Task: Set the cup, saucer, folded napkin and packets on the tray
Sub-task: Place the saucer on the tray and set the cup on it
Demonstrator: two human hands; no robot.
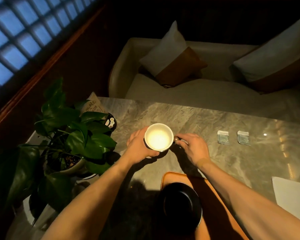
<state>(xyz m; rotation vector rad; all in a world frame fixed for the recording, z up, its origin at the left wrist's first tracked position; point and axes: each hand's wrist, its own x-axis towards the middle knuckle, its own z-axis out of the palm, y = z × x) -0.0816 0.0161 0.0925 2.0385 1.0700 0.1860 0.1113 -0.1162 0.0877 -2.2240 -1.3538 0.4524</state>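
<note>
Cup [158, 137] is held over the table [206, 118], beyond the tray [170, 177]. Left hand [139, 148] is wrapped round its side; right hand [192, 148] is pinched on the handle. Black saucer [180, 203] is set on the tray. Two packets [223, 137] [243, 138] and napkin [293, 196] are left on the table, right.

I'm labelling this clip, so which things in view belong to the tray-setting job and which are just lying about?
Job: white-lined ceramic cup held by left hand and right hand; black round saucer on orange tray; two small clear packets; white napkin.

Lying about: green potted plant; printed paper sign; beige sofa with cushions.
</note>
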